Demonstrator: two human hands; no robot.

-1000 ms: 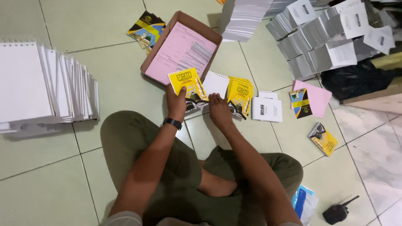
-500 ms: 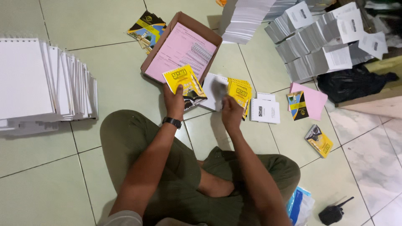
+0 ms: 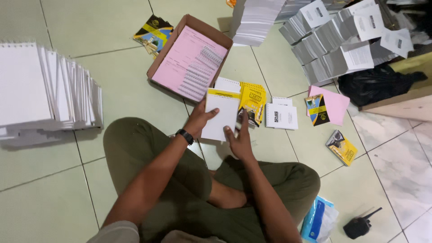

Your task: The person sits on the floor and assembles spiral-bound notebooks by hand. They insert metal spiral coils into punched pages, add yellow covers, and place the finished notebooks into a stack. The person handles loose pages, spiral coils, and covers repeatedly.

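I sit cross-legged on a tiled floor. Both hands hold a small booklet [image 3: 220, 114] in front of my knees, its blank white side up and a yellow edge along the top. My left hand [image 3: 198, 119], with a black watch on the wrist, grips its left edge. My right hand [image 3: 239, 135] holds its lower right corner. Just beyond lie a yellow spiral notebook [image 3: 253, 100] and a white spiral notepad [image 3: 281, 113]. An open cardboard box [image 3: 189, 58] with pink sheets and spiral bindings sits farther ahead.
A fanned stack of white spiral pads [image 3: 45, 90] lies at the left. Grey and white paper stacks [image 3: 333, 40] pile up at the back right beside a black bag [image 3: 375, 83]. Yellow-and-black covers [image 3: 342, 146], a pink sheet [image 3: 335, 101], a blue packet [image 3: 317, 220] and a black walkie-talkie [image 3: 358, 225] lie at the right.
The booklet showed its yellow cover in my left hand; now it is turned white side up and my right hand has joined it.
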